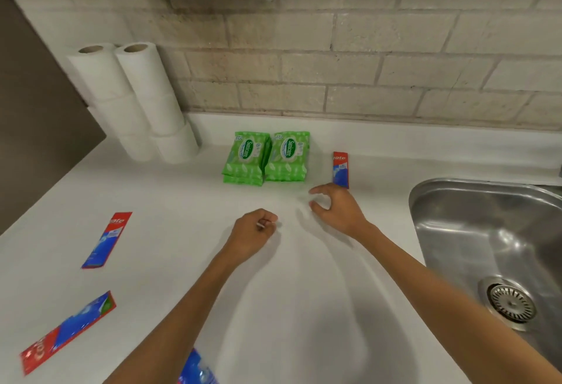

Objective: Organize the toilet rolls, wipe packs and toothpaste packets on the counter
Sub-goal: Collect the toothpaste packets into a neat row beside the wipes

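Just beyond the right hand (334, 207), a packet (340, 169) of toothpaste lay flat on the counter (182, 195), its near end right beside the knuckles; whether they touched could not be told. That hand was released, thumb and forefinger curved into a loose C over the counter, grasping nothing. Left of those fingers, the left hand (254, 233) was clenched, fingers tucked under, with nothing seen in its grip. Beyond and between the two hands, two stacks of green wipe packs (266, 157) sat side by side, touching. Far left of the left fingers and further back, rolls (133, 101) stood in two columns by the wall. Well left of those fingers lay a second packet (106, 240), and nearer the person a third packet (68, 332). A fourth packet (197, 368) showed partly under the left forearm. Right of the right fingers was the sink (421, 201).
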Available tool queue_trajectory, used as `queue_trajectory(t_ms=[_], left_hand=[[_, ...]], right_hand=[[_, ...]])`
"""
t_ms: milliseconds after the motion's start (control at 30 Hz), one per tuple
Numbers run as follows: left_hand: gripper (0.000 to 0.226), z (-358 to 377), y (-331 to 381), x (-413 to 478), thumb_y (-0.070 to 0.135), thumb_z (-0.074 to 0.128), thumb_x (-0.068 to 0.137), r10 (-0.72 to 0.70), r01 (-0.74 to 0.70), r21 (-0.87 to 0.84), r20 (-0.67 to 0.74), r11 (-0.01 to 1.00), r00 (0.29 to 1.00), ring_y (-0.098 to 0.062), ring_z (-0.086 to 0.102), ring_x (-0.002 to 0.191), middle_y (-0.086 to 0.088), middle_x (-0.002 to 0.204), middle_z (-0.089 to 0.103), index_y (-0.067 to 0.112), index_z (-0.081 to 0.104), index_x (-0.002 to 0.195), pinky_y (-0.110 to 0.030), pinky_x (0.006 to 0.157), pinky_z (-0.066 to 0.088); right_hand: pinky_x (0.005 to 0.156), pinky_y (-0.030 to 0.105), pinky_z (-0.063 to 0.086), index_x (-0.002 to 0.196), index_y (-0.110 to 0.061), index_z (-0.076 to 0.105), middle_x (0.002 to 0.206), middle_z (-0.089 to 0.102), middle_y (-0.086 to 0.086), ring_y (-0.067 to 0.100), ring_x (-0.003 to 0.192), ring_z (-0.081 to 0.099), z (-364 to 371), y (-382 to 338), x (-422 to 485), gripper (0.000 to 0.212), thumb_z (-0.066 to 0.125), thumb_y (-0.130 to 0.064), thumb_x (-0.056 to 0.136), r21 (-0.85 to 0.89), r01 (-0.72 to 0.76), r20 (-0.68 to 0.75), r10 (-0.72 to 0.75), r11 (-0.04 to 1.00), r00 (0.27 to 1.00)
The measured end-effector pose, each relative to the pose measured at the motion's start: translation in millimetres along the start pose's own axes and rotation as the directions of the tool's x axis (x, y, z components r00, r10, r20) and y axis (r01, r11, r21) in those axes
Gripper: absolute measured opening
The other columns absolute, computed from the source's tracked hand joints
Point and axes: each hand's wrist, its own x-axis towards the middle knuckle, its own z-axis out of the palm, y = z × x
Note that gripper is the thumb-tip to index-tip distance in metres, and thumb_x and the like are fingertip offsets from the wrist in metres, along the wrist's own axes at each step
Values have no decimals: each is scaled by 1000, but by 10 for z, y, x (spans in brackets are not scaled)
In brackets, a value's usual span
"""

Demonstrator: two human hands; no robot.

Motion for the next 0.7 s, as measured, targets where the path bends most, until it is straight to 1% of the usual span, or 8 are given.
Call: queue_trajectory(t_ms=[100,200,300,367,433,500,600,700], left_hand=[[22,-226,-147,-230,11,57,88,-23,22,60,21,998,1000,-13,57,89,0,98,62,9,65,108,-17,80,41],[22,-449,-357,-437,14,57,87,-49,43,152,35,987,998,-15,58,94,0,105,63,10,64,108,-21,86,43],[22,-597,-546,-609,14,57,87,-67,51,228,64,972,996,-16,58,96,-1,105,62,8,63,107,-20,83,40],[25,-681,-662,-738,16,59,87,-73,43,267,103,963,992,-19,58,102,-4,109,61,7,61,111,-18,82,37],[34,-762,-774,-865,23,61,87,-88,37,311,152,950,984,-20,56,112,-6,120,58,9,58,118,-19,86,38],[43,-843,-857,-980,30,63,86,-102,30,350,189,936,977,-20,53,117,-6,125,53,13,54,124,-21,90,39],[52,-949,-956,-1128,33,65,83,-81,-48,427,279,903,957,-18,50,118,-5,129,47,19,49,131,-22,90,41],[53,-1001,-1046,-1263,26,62,85,-17,-187,469,396,863,918,-16,41,124,-3,137,40,25,44,136,-20,94,38]], right_hand=[[91,29,46,111,-14,67,113,65,5,19,104,61,194,-283,-238,28,65,-23,84,53,3,34,-4,999,999],[89,31,49,108,-14,67,108,67,6,18,96,62,400,-539,-420,26,65,-22,84,85,-5,72,-2,996,997],[84,28,48,105,-13,68,104,67,5,14,83,58,578,-705,-528,23,66,-22,84,89,-35,95,26,995,995],[81,25,47,104,-14,68,102,67,5,13,80,57,693,-814,-595,22,66,-21,83,103,-57,110,46,993,993],[78,22,46,104,-14,68,102,66,4,13,78,57,811,-920,-666,22,66,-21,83,97,-64,123,52,993,991],[78,22,45,103,-15,68,101,67,4,13,77,57,919,-1017,-736,21,65,-21,83,93,-70,121,58,993,991],[79,22,45,103,-13,68,102,67,4,13,76,57,1059,-1144,-852,21,65,-19,83,104,-86,110,74,991,991],[81,24,46,103,-11,68,103,68,7,15,81,59,1173,-1232,-964,21,63,-17,84,110,-103,98,93,989,991]])
